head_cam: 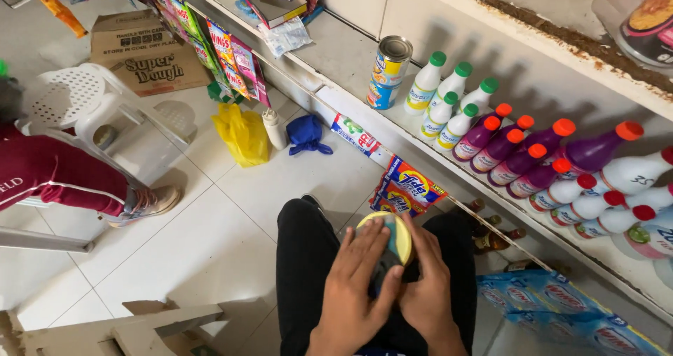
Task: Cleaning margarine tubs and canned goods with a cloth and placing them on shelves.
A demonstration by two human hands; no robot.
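Observation:
A tin can with a yellow lid is held over my lap between both hands. My left hand wraps its near side with the thumb across the body. My right hand grips the other side, fingers up along the lid's edge. My black trousers show beneath. Most of the can's body is hidden by my fingers.
A white shelf on the right carries a tin, white bottles with green caps, purple bottles and white bottles with red caps. Sachet strips hang below. On the tiled floor are a yellow bag, a blue bag, a cardboard box and blue packs. A seated person's leg and white plastic chair are at left.

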